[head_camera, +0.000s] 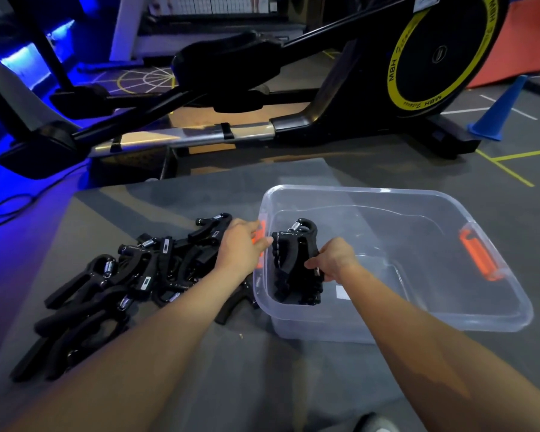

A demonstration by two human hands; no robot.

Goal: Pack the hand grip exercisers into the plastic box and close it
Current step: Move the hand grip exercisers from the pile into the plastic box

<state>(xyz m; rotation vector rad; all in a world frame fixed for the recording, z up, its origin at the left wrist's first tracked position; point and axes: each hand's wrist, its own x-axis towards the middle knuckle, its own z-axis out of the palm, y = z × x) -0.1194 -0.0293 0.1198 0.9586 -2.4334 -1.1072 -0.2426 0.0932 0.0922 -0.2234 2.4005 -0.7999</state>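
Note:
A clear plastic box with orange latches stands open on a grey mat. Inside its left end, several black hand grip exercisers stand upright in a row. My right hand is inside the box, fingers pinched on the right side of that row. My left hand rests at the box's left rim, fingertips touching the row's left side and partly covering the left orange latch. A pile of several more black exercisers with steel springs lies on the mat left of the box. No lid is in view.
The grey mat lies on a gym floor. A black elliptical trainer with a yellow-ringed flywheel stands right behind it. A blue cone sits at the far right. A cable loops on the floor at the left.

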